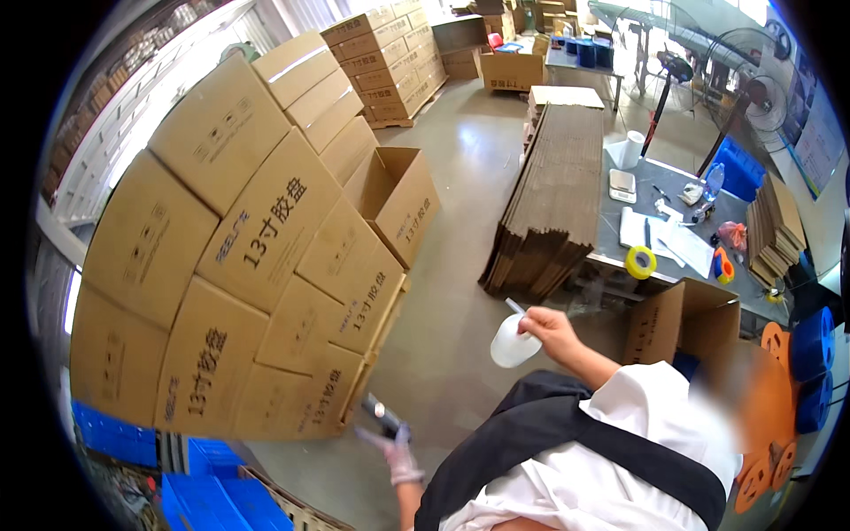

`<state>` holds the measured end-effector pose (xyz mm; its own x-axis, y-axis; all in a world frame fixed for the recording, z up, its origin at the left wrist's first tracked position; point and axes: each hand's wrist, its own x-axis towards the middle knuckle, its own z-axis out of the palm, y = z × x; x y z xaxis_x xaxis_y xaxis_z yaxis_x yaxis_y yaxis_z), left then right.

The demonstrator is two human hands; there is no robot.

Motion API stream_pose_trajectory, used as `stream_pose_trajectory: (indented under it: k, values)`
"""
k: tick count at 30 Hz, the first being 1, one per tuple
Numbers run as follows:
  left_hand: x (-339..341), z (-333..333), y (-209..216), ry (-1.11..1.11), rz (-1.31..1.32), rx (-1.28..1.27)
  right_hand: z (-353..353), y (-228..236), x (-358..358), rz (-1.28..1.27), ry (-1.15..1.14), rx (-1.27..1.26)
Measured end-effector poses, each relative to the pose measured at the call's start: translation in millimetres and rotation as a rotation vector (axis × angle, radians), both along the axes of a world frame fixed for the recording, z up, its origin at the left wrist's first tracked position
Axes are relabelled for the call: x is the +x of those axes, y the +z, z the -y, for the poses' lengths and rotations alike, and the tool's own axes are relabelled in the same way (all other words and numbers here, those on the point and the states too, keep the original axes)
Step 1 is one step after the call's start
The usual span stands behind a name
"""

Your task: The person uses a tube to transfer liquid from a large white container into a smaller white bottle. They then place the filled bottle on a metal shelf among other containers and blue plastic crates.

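My right hand [551,331] pinches the rim of a white, cup-like round thing [515,342]. A thin pale strip sticks up beside my fingers; whether this is a cup or a roll, I cannot tell. Lower down, my left hand [403,458] wears a thin whitish glove and is closed around a black handheld tool [384,416] with a light band. That tool is close to the lower corner of a tall stack of brown cardboard boxes [266,257], apart from my right hand. The exact kind of the tool is too small to make out.
An open carton [409,199] adjoins the stack. Flattened cardboard [553,186] stands by a grey table [655,181] with a scale [622,184], papers and yellow tape [640,262]. Another open carton [655,323] and orange reels [761,416] are at right, blue boxes [221,500] at lower left.
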<state>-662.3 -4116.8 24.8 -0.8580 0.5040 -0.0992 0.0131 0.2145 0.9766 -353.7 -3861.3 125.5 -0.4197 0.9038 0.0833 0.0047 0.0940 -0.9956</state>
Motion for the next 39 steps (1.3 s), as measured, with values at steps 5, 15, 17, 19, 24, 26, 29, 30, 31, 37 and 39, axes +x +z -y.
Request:
stream_pose_trajectory:
  k: [5, 15, 17, 19, 24, 26, 29, 30, 31, 37, 39]
  values:
    - [-115, -256, 61, -0.33, 0.008, 0.026, -141, -12, -91, -0.028, -0.138, -0.053]
    - [-213, -588, 58, -0.379, 0.489, 0.108, -461, -14, -232, -0.114, -0.32, -0.112]
    - [-245, -638, 50, -0.335, 0.493, 0.016, -527, -13, -249, -0.113, -0.32, -0.1]
    - [-275, -702, 29, -0.332, 0.442, -0.085, -599, -23, -261, -0.14, -0.355, -0.106]
    - [-315, -924, 9, -0.535, 0.402, -0.078, -759, -19, -287, -0.054, -0.545, -0.041]
    - [-313, -1037, 28, -0.679, 0.304, -0.046, -805, -23, -287, -0.091, -0.651, -0.097]
    - [-301, -1214, 41, -0.85, 0.306, 0.081, -893, -4, -268, -0.058, -0.788, -0.049]
    - [-298, -1268, 41, -0.91, 0.254, 0.057, -920, -3, -259, -0.049, -0.832, -0.036]
    - [-284, -1319, 48, -0.913, 0.161, 0.081, -948, -6, -250, -0.008, -0.876, -0.016]
    - [-261, -1542, 40, -0.862, 0.431, 0.172, -1145, -21, -213, 0.308, -0.992, 0.081]
    - [-266, -1594, 10, -0.74, 0.462, -0.008, -1219, -28, -196, 0.3, -0.978, 0.08]
